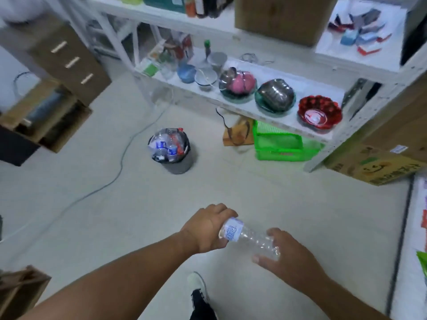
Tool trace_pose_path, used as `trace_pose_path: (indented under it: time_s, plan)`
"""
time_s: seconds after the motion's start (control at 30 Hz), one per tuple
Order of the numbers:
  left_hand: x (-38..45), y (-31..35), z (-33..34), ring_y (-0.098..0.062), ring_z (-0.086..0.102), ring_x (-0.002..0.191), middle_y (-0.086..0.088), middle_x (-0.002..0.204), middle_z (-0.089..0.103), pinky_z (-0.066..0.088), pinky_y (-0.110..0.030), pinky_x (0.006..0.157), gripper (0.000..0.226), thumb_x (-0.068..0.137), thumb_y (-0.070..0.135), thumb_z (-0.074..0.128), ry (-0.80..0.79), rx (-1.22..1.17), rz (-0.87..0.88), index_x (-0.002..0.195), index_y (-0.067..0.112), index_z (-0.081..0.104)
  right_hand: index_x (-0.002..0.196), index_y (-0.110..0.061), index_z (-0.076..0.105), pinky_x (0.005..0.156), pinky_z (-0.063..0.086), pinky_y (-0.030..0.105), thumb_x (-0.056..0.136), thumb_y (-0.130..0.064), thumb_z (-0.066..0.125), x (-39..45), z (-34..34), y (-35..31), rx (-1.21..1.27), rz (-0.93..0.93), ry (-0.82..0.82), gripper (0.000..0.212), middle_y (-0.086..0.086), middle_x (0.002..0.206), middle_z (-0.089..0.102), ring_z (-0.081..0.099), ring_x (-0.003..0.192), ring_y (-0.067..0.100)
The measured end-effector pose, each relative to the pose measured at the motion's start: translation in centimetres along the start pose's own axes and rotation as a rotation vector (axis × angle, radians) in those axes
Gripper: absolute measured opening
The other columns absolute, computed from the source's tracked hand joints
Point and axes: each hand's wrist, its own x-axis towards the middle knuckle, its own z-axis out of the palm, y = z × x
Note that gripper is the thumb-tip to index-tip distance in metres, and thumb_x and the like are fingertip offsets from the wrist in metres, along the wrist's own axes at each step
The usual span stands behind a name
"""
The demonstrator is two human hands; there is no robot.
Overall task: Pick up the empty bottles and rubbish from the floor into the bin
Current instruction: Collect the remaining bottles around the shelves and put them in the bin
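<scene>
An empty clear plastic bottle (248, 239) with a white and blue label lies slanted between both hands, low in the middle of the view. My left hand (208, 229) grips its labelled upper end; the cap is hidden under the fingers. My right hand (286, 255) holds the ribbed bottom end. A small grey bin (182, 163) stands on the pale floor further ahead, apart from the hands. Several bottles and rubbish fill it to the rim.
A white shelf rack (323, 137) with bowls runs along the back right, with green baskets (279, 146) under it. A grey cable (120, 167) crosses the floor left of the bin. Cardboard boxes (374, 167) sit right, a drawer cabinet (71, 63) left. My shoe (197, 282) is below.
</scene>
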Motion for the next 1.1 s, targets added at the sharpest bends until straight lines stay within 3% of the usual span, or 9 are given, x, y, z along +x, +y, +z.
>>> trace_pose_path:
  time_s: [0.17, 0.3, 0.4, 0.63, 0.7, 0.77, 0.83, 1.1]
  plan:
    - [-5.2, -12.2, -6.2, -0.019, 0.051, 0.13, 0.009, 0.146, 0.053, 0.042, -0.034, 0.105, 0.074, 0.085, 0.041, 0.076, 0.111, 0.027, -0.123, 0.154, 0.036, 0.048, 0.126, -0.049, 0.05, 0.087, 0.052, 0.024, 0.064, -0.097, 0.064, 7.3, 2.0, -13.4, -0.013, -0.069, -0.152, 0.08, -0.022, 0.108, 0.063, 0.063, 0.097, -0.007]
    - [-7.2, -18.7, -10.1, -0.02, 0.03, 0.154, 0.005, 0.169, 0.032, 0.029, -0.037, 0.123, 0.087, 0.089, 0.04, 0.075, 0.259, 0.002, -0.262, 0.164, 0.036, 0.033, 0.114, -0.043, 0.055, 0.079, 0.053, 0.03, 0.061, -0.097, 0.065, 12.4, 2.8, -21.4, 0.022, -0.021, -0.18, 0.076, -0.013, 0.092, 0.07, 0.068, 0.085, 0.001]
    - [-6.7, -21.5, -12.1, -0.022, 0.025, 0.158, 0.005, 0.173, 0.024, 0.027, -0.038, 0.126, 0.092, 0.089, 0.039, 0.076, 0.339, -0.041, -0.34, 0.167, 0.035, 0.027, 0.109, -0.039, 0.056, 0.08, 0.054, 0.032, 0.06, -0.097, 0.065, 16.0, 2.6, -25.0, 0.102, 0.071, -0.163, 0.077, -0.012, 0.09, 0.072, 0.07, 0.086, 0.007]
    - [-1.0, -27.5, -16.1, -0.023, 0.027, 0.157, 0.003, 0.173, 0.026, 0.032, -0.038, 0.124, 0.092, 0.09, 0.045, 0.075, 0.32, -0.107, -0.45, 0.168, 0.037, 0.026, 0.103, -0.03, 0.059, 0.086, 0.058, 0.036, 0.059, -0.098, 0.065, 28.3, -0.5, -29.9, 0.22, 0.188, -0.163, 0.081, -0.008, 0.097, 0.072, 0.072, 0.089, 0.016]
    - [1.4, -29.3, -17.0, -0.023, 0.03, 0.156, 0.003, 0.172, 0.028, 0.034, -0.038, 0.122, 0.091, 0.09, 0.045, 0.075, 0.329, -0.156, -0.5, 0.167, 0.037, 0.027, 0.102, -0.028, 0.06, 0.077, 0.06, 0.037, 0.061, -0.094, 0.07, 32.4, -1.1, -30.8, 0.289, 0.244, -0.178, 0.079, -0.001, 0.096, 0.077, 0.073, 0.079, 0.021]
    - [3.8, -31.1, -17.3, -0.023, 0.032, 0.153, 0.004, 0.171, 0.03, 0.036, -0.039, 0.121, 0.089, 0.091, 0.044, 0.074, 0.313, -0.189, -0.536, 0.167, 0.036, 0.028, 0.106, -0.028, 0.062, 0.06, 0.054, 0.033, 0.061, -0.09, 0.074, 36.1, -1.3, -31.4, 0.359, 0.297, -0.205, 0.077, 0.003, 0.09, 0.078, 0.067, 0.061, 0.019]
    - [6.2, -32.8, -17.3, -0.024, 0.036, 0.15, 0.003, 0.168, 0.033, 0.038, -0.039, 0.12, 0.088, 0.091, 0.042, 0.075, 0.31, -0.234, -0.554, 0.166, 0.034, 0.03, 0.114, -0.028, 0.062, 0.052, 0.049, 0.03, 0.064, -0.085, 0.075, 39.5, -1.3, -31.7, 0.394, 0.336, -0.226, 0.077, 0.007, 0.089, 0.078, 0.062, 0.053, 0.018]
    - [15.3, -41.0, -15.4, -0.024, 0.043, 0.14, 0.004, 0.162, 0.039, 0.046, -0.041, 0.111, 0.083, 0.09, 0.036, 0.072, 0.231, -0.37, -0.539, 0.163, 0.036, 0.032, 0.13, -0.021, 0.056, 0.051, 0.061, 0.03, 0.079, -0.073, 0.078, 51.9, 1.6, -31.9, 0.423, 0.536, -0.17, 0.076, 0.01, 0.107, 0.072, 0.072, 0.067, 0.025]
